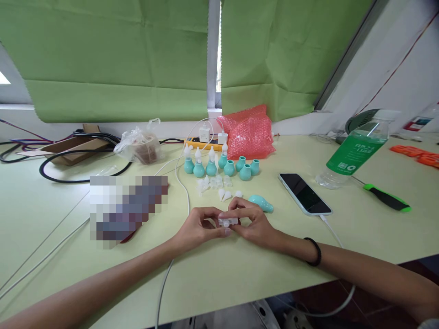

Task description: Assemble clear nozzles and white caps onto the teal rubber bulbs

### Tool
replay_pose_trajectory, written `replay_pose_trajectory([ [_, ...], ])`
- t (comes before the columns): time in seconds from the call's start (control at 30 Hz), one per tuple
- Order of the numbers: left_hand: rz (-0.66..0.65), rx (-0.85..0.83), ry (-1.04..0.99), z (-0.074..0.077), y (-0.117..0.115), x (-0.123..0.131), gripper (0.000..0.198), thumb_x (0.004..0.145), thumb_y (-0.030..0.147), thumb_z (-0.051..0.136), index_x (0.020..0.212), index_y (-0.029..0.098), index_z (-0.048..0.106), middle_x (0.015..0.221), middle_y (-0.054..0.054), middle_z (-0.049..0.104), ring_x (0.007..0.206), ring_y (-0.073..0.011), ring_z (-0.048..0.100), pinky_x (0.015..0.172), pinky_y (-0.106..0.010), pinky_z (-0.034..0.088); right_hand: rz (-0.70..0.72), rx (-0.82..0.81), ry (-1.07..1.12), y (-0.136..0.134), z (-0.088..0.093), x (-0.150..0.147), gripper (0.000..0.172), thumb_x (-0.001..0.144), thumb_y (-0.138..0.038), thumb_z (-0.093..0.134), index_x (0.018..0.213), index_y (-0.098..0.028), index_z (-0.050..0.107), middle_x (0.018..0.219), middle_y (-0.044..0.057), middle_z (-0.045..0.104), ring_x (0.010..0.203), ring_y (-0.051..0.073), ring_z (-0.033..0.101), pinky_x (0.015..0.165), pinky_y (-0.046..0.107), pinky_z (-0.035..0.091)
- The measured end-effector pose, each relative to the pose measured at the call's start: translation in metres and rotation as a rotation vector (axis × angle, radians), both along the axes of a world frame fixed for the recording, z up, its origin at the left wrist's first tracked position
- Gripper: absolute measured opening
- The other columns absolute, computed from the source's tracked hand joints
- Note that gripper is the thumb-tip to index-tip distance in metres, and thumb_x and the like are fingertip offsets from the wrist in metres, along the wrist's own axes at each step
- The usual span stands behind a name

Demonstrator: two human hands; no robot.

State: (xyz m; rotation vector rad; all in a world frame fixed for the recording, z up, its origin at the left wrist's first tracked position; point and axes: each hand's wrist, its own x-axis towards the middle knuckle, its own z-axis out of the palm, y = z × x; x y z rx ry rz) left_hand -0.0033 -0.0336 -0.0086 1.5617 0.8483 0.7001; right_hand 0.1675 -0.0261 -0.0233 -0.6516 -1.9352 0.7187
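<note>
- Pale green table (343, 237) under green blinds (113, 59), a white wall rising on the right.
- At the near middle, left hand (199, 228) and right hand (252, 224) meeting just above the tabletop, fingertips of both pinched shut on one small clear plastic piece (228, 221) held between them.
- Just right of the right hand, a teal bulb (261, 203) lying on its side, without a tip.
- Farther back, a row of teal bulbs (219, 165): the left four already fitted with clear tips, by the look of it; the right four bare on top.
- Between row and hands, loose clear tips (214, 185), unfitted, scattered on the table.
- Judged from that: about half the bulbs finished, the rest plus the lying one left, the held piece not yet joined to any bulb.
- Right of the hands, a phone (304, 193) face up on a white cable (338, 240); beyond it a water bottle (356, 153) on its side and a green-handled screwdriver (387, 198).
- At the far middle, pink bubble wrap (250, 132) beside a yellow power strip (202, 142) with chargers.
- Far left, a clear plastic bag (139, 146), cardboard (73, 148) and black cables (68, 176).
</note>
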Motion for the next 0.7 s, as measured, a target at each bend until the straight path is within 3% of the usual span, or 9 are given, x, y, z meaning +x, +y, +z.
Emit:
replay_pose_trajectory([
  [0.33, -0.038, 0.048, -0.062, 0.0042, -0.0005, 0.0001, 0.025, 0.072, 0.03, 0.057, 0.087, 0.013, 0.065, 0.084, -0.007, 0.063, 0.081, -0.0182, 0.055, 0.069, -0.025, 0.042, 0.029, -0.008, -0.024, -0.0008, -0.0014, -0.0002, 0.027, 0.068, -0.009, 0.058, 0.087, -0.027, 0.066, 0.071, 0.001, 0.046, 0.065, 0.01, 0.047, 0.05, 0.022, 0.041],
  [0.5, -0.004, 0.002, -0.043, 0.0028, 0.0021, -0.0026, 0.023, 0.07, 0.03, 0.059, 0.081, 0.012, 0.067, 0.074, -0.005, 0.062, 0.07, -0.0157, 0.054, 0.061, -0.023, 0.041, 0.034, -0.069, 0.012, -0.0007, -0.0021, -0.001, 0.025, 0.067, -0.015, 0.063, 0.088, -0.026, 0.066, 0.071, 0.0, 0.048, 0.062, 0.009, 0.047, 0.05, 0.022, 0.041],
  [0.7, -0.021, -0.042, -0.118, 0.0026, 0.0054, -0.0053, 0.022, 0.075, 0.029, 0.052, 0.079, 0.013, 0.067, 0.072, -0.003, 0.062, 0.065, -0.0123, 0.052, 0.064, -0.023, 0.041, -0.016, -0.127, 0.015, -0.0002, 0.0011, 0.0003, 0.025, 0.066, -0.014, 0.063, 0.088, -0.024, 0.066, 0.071, 0.0, 0.048, 0.061, 0.009, 0.047, 0.049, 0.021, 0.04],
])
